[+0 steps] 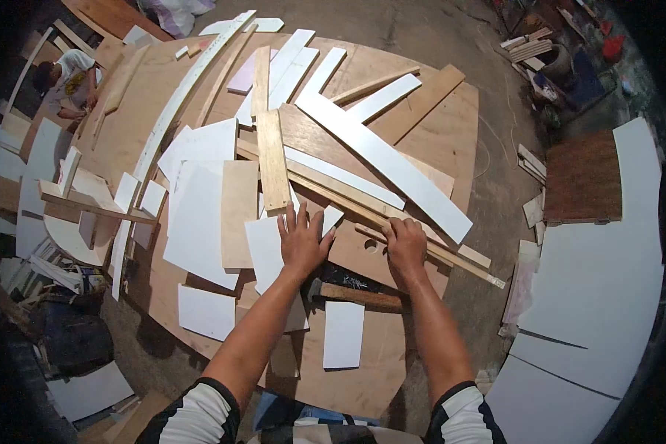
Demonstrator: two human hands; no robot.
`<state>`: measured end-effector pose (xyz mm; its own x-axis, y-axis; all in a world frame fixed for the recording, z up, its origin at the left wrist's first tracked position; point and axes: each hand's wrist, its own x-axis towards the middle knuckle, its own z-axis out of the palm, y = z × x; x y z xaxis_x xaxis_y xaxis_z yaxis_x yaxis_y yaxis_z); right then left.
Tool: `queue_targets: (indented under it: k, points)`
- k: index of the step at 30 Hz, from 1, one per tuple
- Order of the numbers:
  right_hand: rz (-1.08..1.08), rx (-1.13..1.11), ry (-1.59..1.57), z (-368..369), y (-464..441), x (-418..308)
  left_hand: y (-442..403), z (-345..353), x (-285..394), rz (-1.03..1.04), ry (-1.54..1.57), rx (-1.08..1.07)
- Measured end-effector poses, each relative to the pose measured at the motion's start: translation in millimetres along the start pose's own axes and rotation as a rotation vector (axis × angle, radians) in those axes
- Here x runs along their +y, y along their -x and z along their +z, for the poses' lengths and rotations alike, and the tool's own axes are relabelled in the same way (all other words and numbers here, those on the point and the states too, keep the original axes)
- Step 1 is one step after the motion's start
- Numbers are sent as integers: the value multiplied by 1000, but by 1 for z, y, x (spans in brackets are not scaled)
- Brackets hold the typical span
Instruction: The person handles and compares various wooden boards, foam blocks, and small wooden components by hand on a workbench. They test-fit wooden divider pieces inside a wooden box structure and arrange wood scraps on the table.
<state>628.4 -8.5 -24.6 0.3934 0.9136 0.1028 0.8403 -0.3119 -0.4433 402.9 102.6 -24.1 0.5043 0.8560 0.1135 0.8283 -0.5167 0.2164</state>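
Observation:
My left hand (303,240) has its fingers spread, near the lower end of a light wooden block (274,159) and over white board pieces (263,248). My right hand (407,248) is curled over a long thin wooden strip (340,200) that runs diagonally across the table; its fingertips are bent round the strip. Below and between my hands lies a hammer (362,297) with a wooden handle, beside a dark tray (345,277) of small bits. A wooden board with a round hole (355,251) lies under my right hand.
White and wooden boards lie across the plywood table (377,399). A long white strip (392,159) crosses its right half. A wooden frame (100,203) stands at left. Another person (74,81) sits at upper left. Large white panels (584,296) are at right.

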Motion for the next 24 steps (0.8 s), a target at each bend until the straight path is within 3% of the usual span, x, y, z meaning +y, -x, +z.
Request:
queue_targets:
  k: [4,6,10,11,14,18,20,24]
  points:
    - [41,89,1,12,-10,-4,0,-6,5,-11,9,-30]
    - [-73,173,-15,11,-12,-10,0,-5,5,-15,4,-46]
    - [-23,-20,-20,-12,-19,-15,4,-1,4,-16,4,-55]
    - [-42,175,121,-10,-29,-7,2,-1,2,9,14,-32]
    - [67,324,213,-23,-52,-1,1,-4,4,-6,28,-44]
    - [149,152,106,-2,-60,29,-6,-6,12,-43,63,-21]
    - [-11,11,-44,4,-62,28,-24,-1,16,33,161,95]
    - [-98,29,-71,-2,-64,4,-61,0,26,73,147,48]
